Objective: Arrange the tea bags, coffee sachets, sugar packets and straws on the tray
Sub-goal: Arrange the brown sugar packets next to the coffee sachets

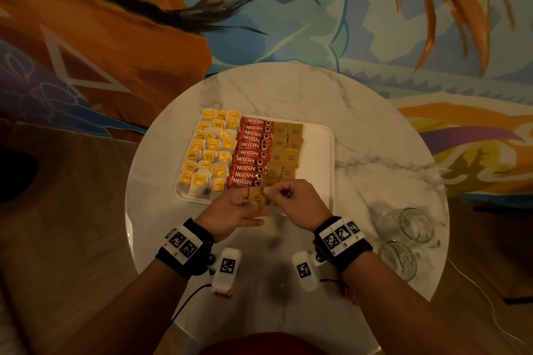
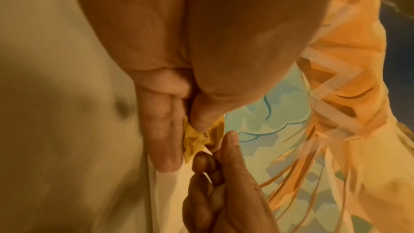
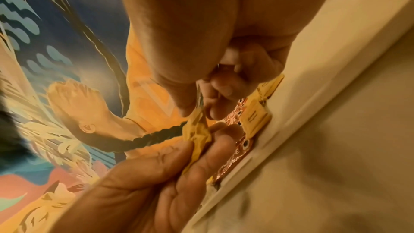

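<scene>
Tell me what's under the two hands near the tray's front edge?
The left hand holds a few brown sugar packets, and the right hand pinches one. Beneath them lie the white tray rim and the marble table. Anything else under there is covered.

Head cam looks steeply down from above at my round table (image 1: 360, 112) and tray (image 1: 317, 153), wall mural behind. L wrist cam sits v. close, looking along my left hand (image 2: 161, 127). R wrist cam likewise, along my right hand (image 3: 224, 81). All three share the held sugar packets (image 1: 257, 199).
</scene>
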### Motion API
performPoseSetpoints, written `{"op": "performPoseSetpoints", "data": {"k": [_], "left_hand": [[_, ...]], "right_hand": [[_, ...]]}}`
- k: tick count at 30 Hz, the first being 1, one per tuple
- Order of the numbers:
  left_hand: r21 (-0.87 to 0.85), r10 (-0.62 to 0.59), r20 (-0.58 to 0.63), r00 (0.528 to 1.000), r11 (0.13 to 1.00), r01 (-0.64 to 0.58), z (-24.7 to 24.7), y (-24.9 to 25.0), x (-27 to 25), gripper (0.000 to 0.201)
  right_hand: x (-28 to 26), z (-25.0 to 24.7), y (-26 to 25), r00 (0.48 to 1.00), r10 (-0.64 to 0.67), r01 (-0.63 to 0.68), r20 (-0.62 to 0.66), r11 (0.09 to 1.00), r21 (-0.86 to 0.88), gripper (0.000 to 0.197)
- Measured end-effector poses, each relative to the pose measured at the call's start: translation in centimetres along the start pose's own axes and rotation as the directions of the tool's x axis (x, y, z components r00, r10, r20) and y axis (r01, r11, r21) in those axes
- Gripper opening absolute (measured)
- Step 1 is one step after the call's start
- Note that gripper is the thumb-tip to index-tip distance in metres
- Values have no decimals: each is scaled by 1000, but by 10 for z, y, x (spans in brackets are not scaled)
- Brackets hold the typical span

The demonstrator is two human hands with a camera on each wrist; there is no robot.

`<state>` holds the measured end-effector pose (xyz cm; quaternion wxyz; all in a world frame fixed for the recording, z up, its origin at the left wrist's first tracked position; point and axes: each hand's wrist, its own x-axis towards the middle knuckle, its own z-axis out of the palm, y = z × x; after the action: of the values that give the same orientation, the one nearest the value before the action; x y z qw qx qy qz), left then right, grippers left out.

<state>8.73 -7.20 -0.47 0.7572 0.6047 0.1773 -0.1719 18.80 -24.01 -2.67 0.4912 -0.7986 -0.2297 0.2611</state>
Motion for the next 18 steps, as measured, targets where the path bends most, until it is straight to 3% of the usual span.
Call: {"op": "performPoseSetpoints", "data": {"k": [5, 12, 18], "left_hand": [[110, 13, 8, 1000, 994, -13, 4, -1, 3, 28], [185, 36, -149, 988, 983, -8, 6, -5, 12, 15], [277, 50, -164, 985, 961, -3, 11, -1, 19, 12]], "right_hand": [[-6, 2, 3, 1000, -28, 28, 10, 999, 27, 13], [-6, -3, 7, 998, -2, 6, -56, 997, 73, 16], [-8, -8, 13, 999, 17, -14, -45, 997, 70, 11]]}}
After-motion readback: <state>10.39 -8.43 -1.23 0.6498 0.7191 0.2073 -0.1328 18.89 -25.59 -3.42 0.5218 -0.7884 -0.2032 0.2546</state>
